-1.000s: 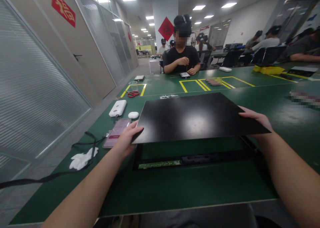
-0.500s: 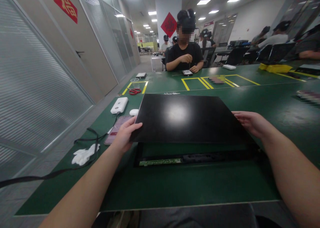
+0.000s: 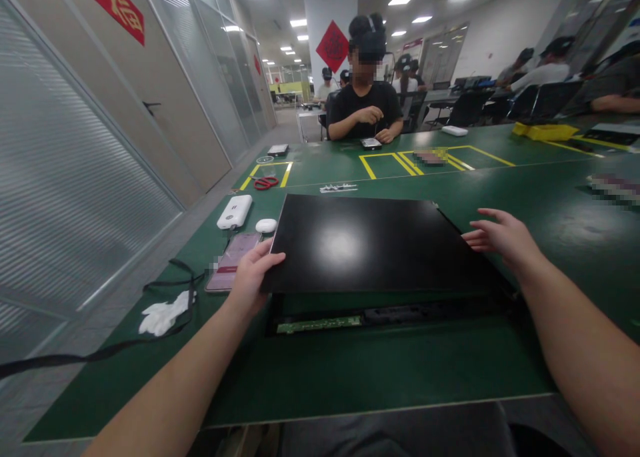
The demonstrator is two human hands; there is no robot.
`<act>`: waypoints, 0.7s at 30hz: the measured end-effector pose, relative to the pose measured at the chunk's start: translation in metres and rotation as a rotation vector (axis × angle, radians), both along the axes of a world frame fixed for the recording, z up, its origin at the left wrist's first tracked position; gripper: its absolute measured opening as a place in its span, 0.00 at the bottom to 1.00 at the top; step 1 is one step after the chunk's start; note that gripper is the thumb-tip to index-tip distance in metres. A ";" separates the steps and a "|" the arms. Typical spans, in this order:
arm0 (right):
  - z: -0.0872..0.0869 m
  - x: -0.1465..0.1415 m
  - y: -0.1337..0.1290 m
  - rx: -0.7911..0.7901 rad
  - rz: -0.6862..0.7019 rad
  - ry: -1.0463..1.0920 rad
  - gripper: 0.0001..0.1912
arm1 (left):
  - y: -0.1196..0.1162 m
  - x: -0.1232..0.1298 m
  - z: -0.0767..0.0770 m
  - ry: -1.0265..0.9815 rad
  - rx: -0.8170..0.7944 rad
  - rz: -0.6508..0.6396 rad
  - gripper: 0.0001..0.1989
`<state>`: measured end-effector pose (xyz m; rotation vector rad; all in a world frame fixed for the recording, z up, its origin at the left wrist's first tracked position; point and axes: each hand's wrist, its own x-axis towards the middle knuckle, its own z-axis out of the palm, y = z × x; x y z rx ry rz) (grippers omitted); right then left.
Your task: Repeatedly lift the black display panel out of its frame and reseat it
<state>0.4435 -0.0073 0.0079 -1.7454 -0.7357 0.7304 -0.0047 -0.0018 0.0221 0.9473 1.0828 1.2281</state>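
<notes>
Gripping the black panel (image 3: 360, 243) by its edge is the left hand (image 3: 253, 270)

- To my left, a white power bank (image 3: 235, 212) near a small white case (image 3: 266, 225).
- Closer to me, a phone (image 3: 233, 265), flat, screen up.
- A crumpled white wad (image 3: 161, 315), a black strap (image 3: 192, 302) at its edge.
- Beyond, I see red scissors (image 3: 266, 183) near yellow tape (image 3: 287, 175).
- Opposite me, a person (image 3: 367, 113) in black at a small device (image 3: 371, 143).
- Far right, a yellow tray (image 3: 545, 132).
</notes>
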 end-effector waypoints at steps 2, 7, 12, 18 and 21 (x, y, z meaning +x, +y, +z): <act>0.001 -0.002 -0.001 -0.005 -0.011 -0.011 0.32 | -0.001 0.002 -0.004 -0.007 -0.015 0.018 0.23; -0.003 -0.001 0.001 -0.007 -0.012 0.006 0.30 | 0.000 0.002 -0.009 0.011 -0.071 0.030 0.19; -0.013 0.006 0.005 0.002 -0.015 -0.016 0.27 | 0.003 0.001 -0.010 0.062 -0.096 -0.001 0.19; -0.011 0.002 0.004 -0.025 -0.020 -0.027 0.26 | 0.006 0.002 -0.012 0.070 -0.094 0.019 0.22; -0.008 -0.001 0.003 -0.037 -0.025 -0.042 0.26 | 0.006 0.002 -0.012 0.075 -0.095 0.018 0.22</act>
